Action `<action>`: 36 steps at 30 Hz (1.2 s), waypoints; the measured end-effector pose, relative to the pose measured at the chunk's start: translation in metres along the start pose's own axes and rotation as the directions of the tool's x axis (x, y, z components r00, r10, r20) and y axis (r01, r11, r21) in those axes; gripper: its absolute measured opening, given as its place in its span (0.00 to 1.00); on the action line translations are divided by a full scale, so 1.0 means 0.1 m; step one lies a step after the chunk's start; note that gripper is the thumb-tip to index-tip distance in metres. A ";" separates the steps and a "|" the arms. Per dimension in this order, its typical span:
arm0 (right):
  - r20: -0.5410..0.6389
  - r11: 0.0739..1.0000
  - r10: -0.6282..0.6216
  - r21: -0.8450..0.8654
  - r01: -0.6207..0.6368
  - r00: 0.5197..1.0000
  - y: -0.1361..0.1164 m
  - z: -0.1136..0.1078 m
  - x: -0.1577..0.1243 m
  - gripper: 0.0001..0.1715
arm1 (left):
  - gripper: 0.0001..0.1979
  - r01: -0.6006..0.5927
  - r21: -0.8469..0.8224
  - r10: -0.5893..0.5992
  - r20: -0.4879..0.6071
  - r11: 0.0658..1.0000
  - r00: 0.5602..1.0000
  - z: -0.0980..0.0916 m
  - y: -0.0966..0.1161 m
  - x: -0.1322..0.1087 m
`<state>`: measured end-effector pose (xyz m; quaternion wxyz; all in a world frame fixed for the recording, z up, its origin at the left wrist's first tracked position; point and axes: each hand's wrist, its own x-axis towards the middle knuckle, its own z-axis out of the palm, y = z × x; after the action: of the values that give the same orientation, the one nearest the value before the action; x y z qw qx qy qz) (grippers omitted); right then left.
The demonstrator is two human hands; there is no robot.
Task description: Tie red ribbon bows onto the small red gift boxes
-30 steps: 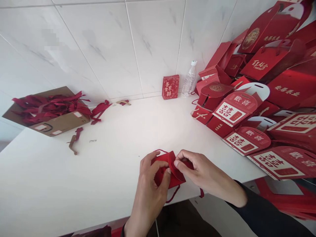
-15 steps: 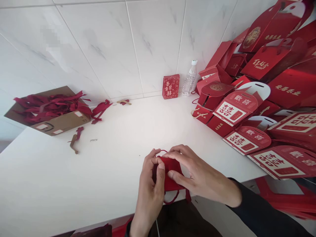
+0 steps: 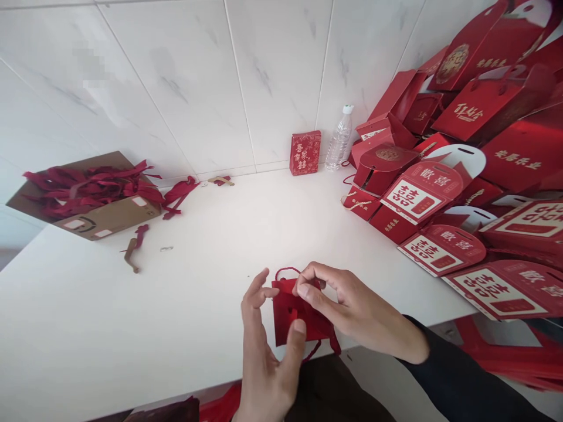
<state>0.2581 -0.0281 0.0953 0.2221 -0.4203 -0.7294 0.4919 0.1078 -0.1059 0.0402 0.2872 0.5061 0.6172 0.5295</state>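
Note:
A small red gift box (image 3: 284,325) lies at the table's front edge, with a twisted red cord handle (image 3: 288,269) looping out beyond its far side. More cord shows at its near side, and a dark red ribbon (image 3: 335,341) hangs by its right corner. My left hand (image 3: 268,351) is open on the left of the box, thumb stretched over it and fingers apart. Thumb and forefinger of my right hand (image 3: 336,299) are closed in a pinch at the box's upper part. Exactly which piece lies between those fingertips is hard to see.
Many red gift boxes (image 3: 422,193) are piled on the right. A water bottle (image 3: 339,140) and a small red printed box (image 3: 305,153) stand by the tiled wall. At left, a cardboard box (image 3: 127,217) holds dark red ribbons; loose ribbon pieces (image 3: 180,193) lie beside it.
My left hand has moved down and left off the box, its fingers spreading. My right hand's fingers have come together into a pinch. More of the box's top now shows.

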 end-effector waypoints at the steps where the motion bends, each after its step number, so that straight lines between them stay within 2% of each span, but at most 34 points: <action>1: 0.000 1.000 0.016 0.004 -0.016 1.000 0.01 0.01 0.00 0.12 | 0.16 -0.026 0.080 0.028 -0.031 0.996 0.999 0.00 -0.01 -0.03; 3: 0.003 1.000 0.026 -0.002 -0.026 1.000 0.03 0.02 -0.01 0.12 | 0.18 -0.038 0.197 0.052 -0.066 0.980 0.996 0.01 -0.03 -0.07; 5: 0.013 0.999 0.021 -0.029 -0.021 1.000 0.05 0.05 -0.01 0.10 | 0.17 -0.007 0.205 0.021 -0.067 0.979 0.998 0.01 -0.05 -0.09; 10: -0.005 0.997 0.032 -0.069 -0.032 0.999 0.08 0.11 0.04 0.04 | 0.14 0.107 0.018 -0.105 -0.092 0.994 0.990 0.02 -0.05 -0.09; 14: -0.055 0.996 -0.018 -0.086 0.014 0.998 0.07 0.13 0.09 0.02 | 0.12 0.212 -0.109 -0.230 -0.184 0.971 0.956 0.00 0.00 -0.11; 16: -0.031 0.997 -0.001 -0.076 -0.002 1.000 0.04 0.13 0.09 0.03 | 0.12 0.249 -0.144 -0.275 -0.210 0.958 0.938 -0.01 0.02 -0.11; 19: 0.038 0.998 0.026 -0.054 -0.024 0.999 0.00 0.15 0.12 0.05 | 0.12 0.260 -0.152 -0.289 -0.220 0.954 0.932 -0.02 0.04 -0.11; 26: 0.074 0.996 0.022 -0.085 -0.016 0.997 0.01 0.20 0.20 0.05 | 0.14 0.270 -0.182 -0.304 -0.201 0.946 0.931 -0.02 0.01 -0.11; 31: 0.062 0.991 -0.018 -0.128 0.026 0.998 -0.01 0.21 0.22 0.07 | 0.16 0.269 -0.180 -0.301 -0.188 0.946 0.935 -0.02 0.01 -0.12; 36: 0.062 0.995 -0.036 -0.091 0.041 0.997 -0.03 0.22 0.22 0.08 | 0.15 0.310 -0.220 -0.347 -0.153 0.925 0.925 -0.05 0.07 -0.06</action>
<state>0.2283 -0.0223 0.0871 0.1896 -0.4008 -0.7658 0.4658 0.1075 -0.1135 0.0470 0.3595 0.3126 0.6642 0.5761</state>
